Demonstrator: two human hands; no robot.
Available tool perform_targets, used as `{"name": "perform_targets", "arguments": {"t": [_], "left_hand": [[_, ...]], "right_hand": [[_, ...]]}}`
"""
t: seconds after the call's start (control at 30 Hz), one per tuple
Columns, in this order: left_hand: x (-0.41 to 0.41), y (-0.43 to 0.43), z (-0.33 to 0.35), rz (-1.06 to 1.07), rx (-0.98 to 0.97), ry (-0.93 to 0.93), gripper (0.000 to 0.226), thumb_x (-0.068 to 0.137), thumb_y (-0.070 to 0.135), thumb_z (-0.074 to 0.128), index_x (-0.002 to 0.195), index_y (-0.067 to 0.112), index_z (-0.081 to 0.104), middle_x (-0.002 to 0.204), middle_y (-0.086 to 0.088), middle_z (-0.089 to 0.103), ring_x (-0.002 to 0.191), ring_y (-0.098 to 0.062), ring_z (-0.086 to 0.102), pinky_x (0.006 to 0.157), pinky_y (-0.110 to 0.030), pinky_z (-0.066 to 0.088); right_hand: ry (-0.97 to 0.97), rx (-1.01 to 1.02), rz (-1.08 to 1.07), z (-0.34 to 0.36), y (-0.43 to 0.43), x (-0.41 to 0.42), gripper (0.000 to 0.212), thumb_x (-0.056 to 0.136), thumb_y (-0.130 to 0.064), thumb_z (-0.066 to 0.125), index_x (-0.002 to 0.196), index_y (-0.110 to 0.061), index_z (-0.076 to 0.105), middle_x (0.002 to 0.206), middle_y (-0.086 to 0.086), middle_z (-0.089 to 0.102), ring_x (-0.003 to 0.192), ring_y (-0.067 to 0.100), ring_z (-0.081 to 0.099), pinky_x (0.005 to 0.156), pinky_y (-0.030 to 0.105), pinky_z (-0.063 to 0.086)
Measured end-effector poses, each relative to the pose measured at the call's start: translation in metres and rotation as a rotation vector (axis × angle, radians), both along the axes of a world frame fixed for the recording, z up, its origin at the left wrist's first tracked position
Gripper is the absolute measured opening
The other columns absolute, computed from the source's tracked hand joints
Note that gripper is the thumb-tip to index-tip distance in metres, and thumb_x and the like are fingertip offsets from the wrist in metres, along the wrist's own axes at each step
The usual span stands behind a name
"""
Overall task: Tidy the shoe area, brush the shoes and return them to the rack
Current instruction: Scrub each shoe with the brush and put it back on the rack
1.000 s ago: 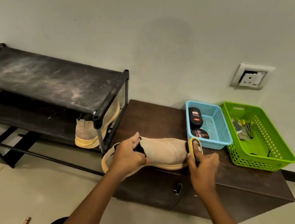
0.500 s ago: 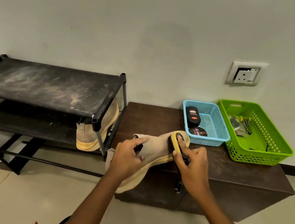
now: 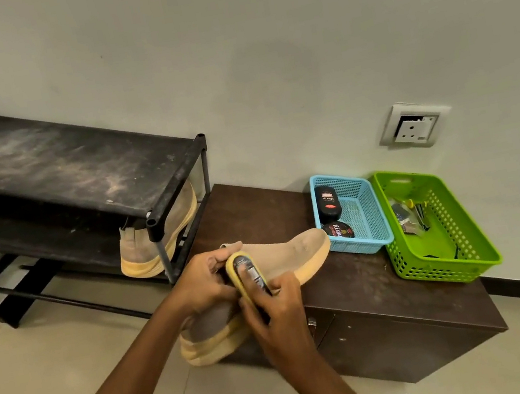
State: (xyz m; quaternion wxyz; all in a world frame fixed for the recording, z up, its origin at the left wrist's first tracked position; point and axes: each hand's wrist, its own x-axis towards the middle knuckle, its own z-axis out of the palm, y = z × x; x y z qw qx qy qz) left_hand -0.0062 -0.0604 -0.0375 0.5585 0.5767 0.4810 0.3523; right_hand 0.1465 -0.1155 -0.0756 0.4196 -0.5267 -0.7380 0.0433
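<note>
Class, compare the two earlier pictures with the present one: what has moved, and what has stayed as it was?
The right hand has drawn the brush leftward along the shoe, from its toe by the blue basket to its collar beside the left hand. The shoe has tipped, its heel end now hanging off the cabinet. Unchanged: both grips, and the second shoe on the rack.

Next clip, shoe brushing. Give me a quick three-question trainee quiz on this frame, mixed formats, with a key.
1. True or false: the second shoe sits on the rack's top shelf.
2. Where is the polish tin? A. on the rack; B. in the blue basket; C. on the floor.
3. Fill in: the left hand steadies the held shoe while the right hand holds the ____ against it.
Key: 1 false, it sits on a lower shelf; 2 B; 3 brush.
</note>
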Motion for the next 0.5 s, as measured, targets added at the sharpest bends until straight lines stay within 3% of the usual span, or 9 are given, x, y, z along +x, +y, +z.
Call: {"name": "perform_targets", "arguments": {"t": [0.07,0.17,0.23,0.33,0.4,0.47,0.5], "left_hand": [[-0.003,-0.003,0.000,0.005,-0.020,0.005,0.084,0.065,-0.023,0.067,0.139,0.010,0.044,0.134,-0.004,0.055,0.045,0.000,0.043,0.048,-0.010,0.039],[0.005,-0.003,0.000,-0.005,-0.015,0.003,0.085,0.066,-0.023,0.067,0.138,0.015,0.045,0.138,0.001,0.049,0.040,-0.002,0.034,0.045,-0.014,0.036],[0.006,-0.001,-0.001,-0.010,-0.013,-0.015,0.086,0.064,-0.023,0.067,0.138,0.016,0.046,0.137,0.002,0.052,0.043,-0.001,0.038,0.048,-0.015,0.036],[-0.004,0.000,-0.004,0.008,-0.035,-0.055,0.087,0.062,-0.025,0.065,0.138,0.012,0.045,0.134,0.001,0.055,0.047,-0.002,0.040,0.049,-0.015,0.038],[-0.009,-0.002,-0.001,-0.001,-0.040,-0.030,0.086,0.066,-0.025,0.065,0.138,0.016,0.045,0.136,0.008,0.049,0.044,-0.004,0.032,0.047,-0.017,0.038],[-0.012,-0.002,-0.001,-0.028,-0.022,-0.019,0.086,0.066,-0.024,0.066,0.137,0.020,0.046,0.137,0.010,0.046,0.042,-0.003,0.032,0.048,-0.017,0.040],[-0.013,-0.002,-0.001,-0.036,-0.018,-0.018,0.086,0.066,-0.024,0.066,0.137,0.022,0.047,0.137,0.010,0.047,0.042,-0.002,0.033,0.048,-0.017,0.040]], "right_hand": [[-0.071,-0.004,-0.066,-0.004,0.015,0.024,0.046,0.086,-0.035,0.049,0.132,-0.027,0.052,0.084,0.000,0.034,0.077,0.010,0.032,0.066,0.015,0.032],[0.025,-0.045,-0.361,-0.005,0.036,0.058,0.048,0.085,-0.039,0.044,0.131,-0.026,0.051,0.083,0.005,0.037,0.077,0.013,0.031,0.069,0.026,0.036],[0.059,-0.080,-0.207,0.000,0.021,0.033,0.046,0.086,-0.039,0.045,0.130,-0.027,0.051,0.084,0.004,0.039,0.080,0.011,0.030,0.073,0.024,0.036],[-0.097,-0.044,-0.006,-0.005,0.001,0.011,0.045,0.087,-0.036,0.048,0.129,-0.025,0.057,0.084,0.001,0.037,0.079,0.009,0.030,0.068,0.012,0.028],[-0.118,-0.067,-0.211,-0.006,0.027,0.052,0.046,0.084,-0.039,0.044,0.125,-0.023,0.058,0.080,0.007,0.044,0.075,0.015,0.035,0.068,0.018,0.030],[-0.011,-0.099,-0.493,-0.006,0.046,0.092,0.052,0.082,-0.044,0.041,0.126,-0.019,0.055,0.079,0.014,0.052,0.076,0.021,0.037,0.070,0.029,0.037],[0.055,-0.124,-0.486,-0.004,0.042,0.090,0.053,0.083,-0.045,0.042,0.125,-0.016,0.057,0.081,0.015,0.052,0.078,0.020,0.036,0.071,0.031,0.038]]}}
